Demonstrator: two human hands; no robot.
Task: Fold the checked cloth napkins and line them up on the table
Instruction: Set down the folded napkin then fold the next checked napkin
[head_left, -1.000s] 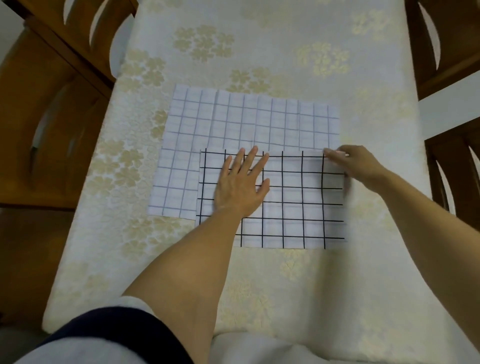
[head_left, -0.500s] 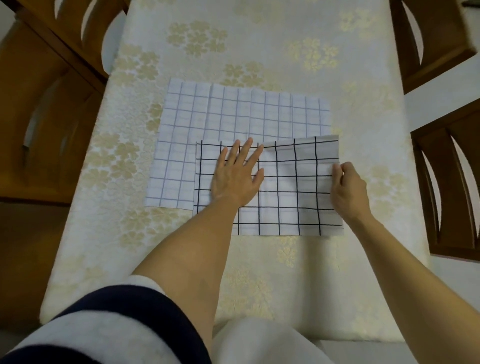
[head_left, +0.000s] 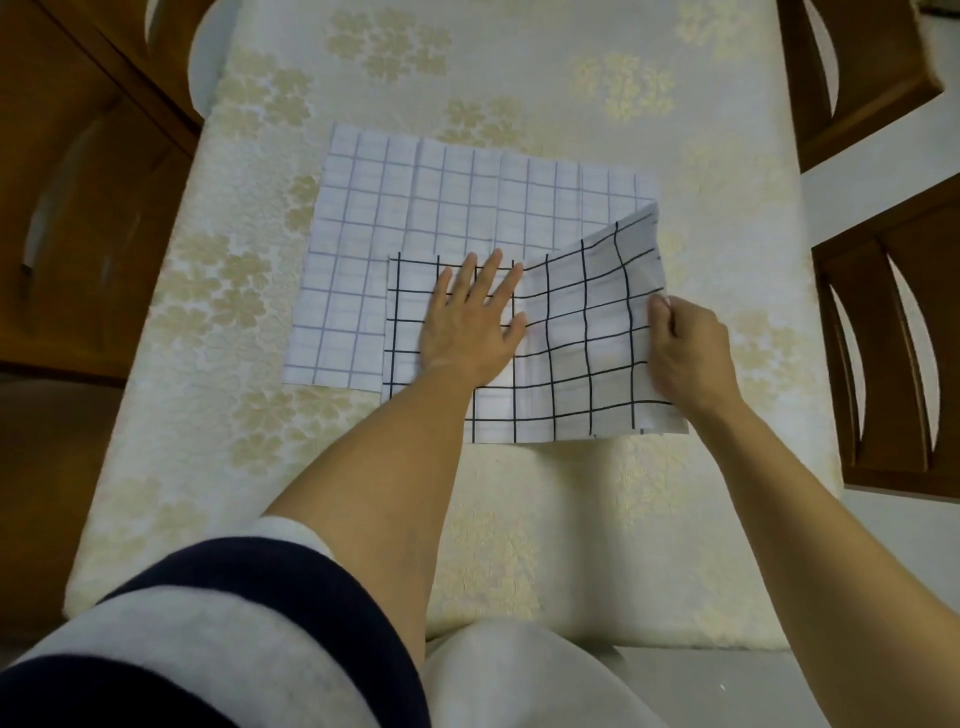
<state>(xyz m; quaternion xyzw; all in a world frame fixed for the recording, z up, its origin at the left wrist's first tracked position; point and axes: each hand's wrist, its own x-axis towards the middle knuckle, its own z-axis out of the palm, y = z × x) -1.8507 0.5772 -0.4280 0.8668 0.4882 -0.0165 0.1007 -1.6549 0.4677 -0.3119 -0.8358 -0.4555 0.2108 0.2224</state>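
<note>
A white napkin with a bold black check (head_left: 582, 353) lies near the middle of the table, overlapping a larger napkin with a fine pale-blue check (head_left: 441, 218) behind it. My left hand (head_left: 470, 322) presses flat on the black-checked napkin's left half, fingers spread. My right hand (head_left: 685, 353) pinches that napkin's right edge and lifts it, so the right half curves up off the table with its far corner raised.
The table carries a cream cloth with gold flowers (head_left: 260, 415). Wooden chairs stand at the left (head_left: 78, 182) and at the right (head_left: 893, 332), with another at the far right corner (head_left: 852, 62). My lap shows at the bottom edge.
My right hand slid from the napkin's far right corner down its right edge, took hold and raised the right half. My left hand stayed pressed in place.
</note>
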